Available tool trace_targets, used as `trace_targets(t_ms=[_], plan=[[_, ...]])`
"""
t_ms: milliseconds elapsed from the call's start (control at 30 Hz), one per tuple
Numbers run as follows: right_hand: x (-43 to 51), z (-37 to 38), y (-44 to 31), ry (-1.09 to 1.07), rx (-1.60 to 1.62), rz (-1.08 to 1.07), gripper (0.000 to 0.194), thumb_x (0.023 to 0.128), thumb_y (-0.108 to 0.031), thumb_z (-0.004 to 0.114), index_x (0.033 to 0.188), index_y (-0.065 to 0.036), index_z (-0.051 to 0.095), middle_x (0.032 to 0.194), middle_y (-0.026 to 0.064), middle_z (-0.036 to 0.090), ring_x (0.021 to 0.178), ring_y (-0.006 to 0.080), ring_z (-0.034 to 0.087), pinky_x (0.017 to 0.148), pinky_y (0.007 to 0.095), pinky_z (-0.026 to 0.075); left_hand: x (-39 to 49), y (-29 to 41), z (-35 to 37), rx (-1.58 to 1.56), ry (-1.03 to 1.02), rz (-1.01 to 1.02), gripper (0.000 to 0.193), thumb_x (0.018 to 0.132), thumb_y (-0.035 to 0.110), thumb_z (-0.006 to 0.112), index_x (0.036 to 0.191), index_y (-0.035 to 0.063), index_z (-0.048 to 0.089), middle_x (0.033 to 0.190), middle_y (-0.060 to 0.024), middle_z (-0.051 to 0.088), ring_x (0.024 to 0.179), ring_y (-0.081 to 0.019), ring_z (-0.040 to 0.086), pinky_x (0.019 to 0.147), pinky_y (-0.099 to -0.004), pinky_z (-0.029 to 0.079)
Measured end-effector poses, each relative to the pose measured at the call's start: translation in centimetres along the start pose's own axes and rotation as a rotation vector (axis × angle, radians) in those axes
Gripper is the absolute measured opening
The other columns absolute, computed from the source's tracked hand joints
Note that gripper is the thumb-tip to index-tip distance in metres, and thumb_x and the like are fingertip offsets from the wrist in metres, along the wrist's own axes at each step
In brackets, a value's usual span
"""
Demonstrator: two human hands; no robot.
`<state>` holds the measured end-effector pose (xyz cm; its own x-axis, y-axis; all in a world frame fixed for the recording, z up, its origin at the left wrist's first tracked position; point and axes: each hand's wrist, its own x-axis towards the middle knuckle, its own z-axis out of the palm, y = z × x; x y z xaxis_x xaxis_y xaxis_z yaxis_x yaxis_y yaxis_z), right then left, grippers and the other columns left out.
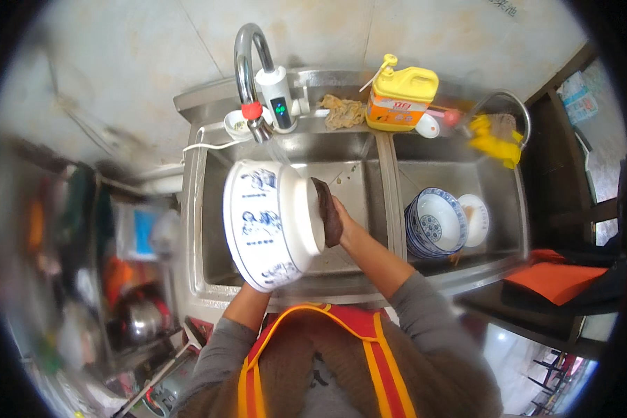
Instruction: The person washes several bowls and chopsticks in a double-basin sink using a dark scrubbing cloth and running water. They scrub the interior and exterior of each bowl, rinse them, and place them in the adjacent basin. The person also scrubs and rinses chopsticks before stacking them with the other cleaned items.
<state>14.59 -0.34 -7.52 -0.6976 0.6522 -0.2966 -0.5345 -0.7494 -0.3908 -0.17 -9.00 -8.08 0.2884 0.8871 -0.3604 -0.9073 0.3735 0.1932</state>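
A large white bowl [264,224] with blue patterns is held on its side over the left basin, its foot turned to the right. My left hand [257,292] supports it from its mouth side; the bowl hides the fingers and only the wrist shows. With my right hand [343,222] I hold a dark brown cloth [328,211] against the bowl's foot. Water runs from the curved chrome faucet [262,130] just behind the bowl.
The right basin holds stacked blue-and-white bowls [436,222] and a white dish [476,219]. Along the back ledge are a small white bowl [237,125], a crumpled tan cloth [343,112], a yellow detergent jug [401,94] and yellow gloves [494,143]. A metal divider [393,193] separates the basins.
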Motion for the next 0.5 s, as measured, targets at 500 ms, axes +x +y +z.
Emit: trace_targets(t_ms=[500], plan=[[-2.0, 6.9, -0.7, 0.179, -0.499, -0.62, 0.025, 0.075, 0.001, 0.047, 0.1, 0.003, 0.051, 0.089, 0.0036, 0.056, 0.081, 0.0108, 0.051, 0.073, 0.0222, 0.039, 1.3, 1.7, 3.2, 0.063, 0.126, 0.333, 0.032, 0.086, 0.033, 0.038, 0.102, 0.0097, 0.052, 0.091, -0.0073, 0.06, 0.069, -0.0188, 0.061, 0.041, -0.0236, 0.049]])
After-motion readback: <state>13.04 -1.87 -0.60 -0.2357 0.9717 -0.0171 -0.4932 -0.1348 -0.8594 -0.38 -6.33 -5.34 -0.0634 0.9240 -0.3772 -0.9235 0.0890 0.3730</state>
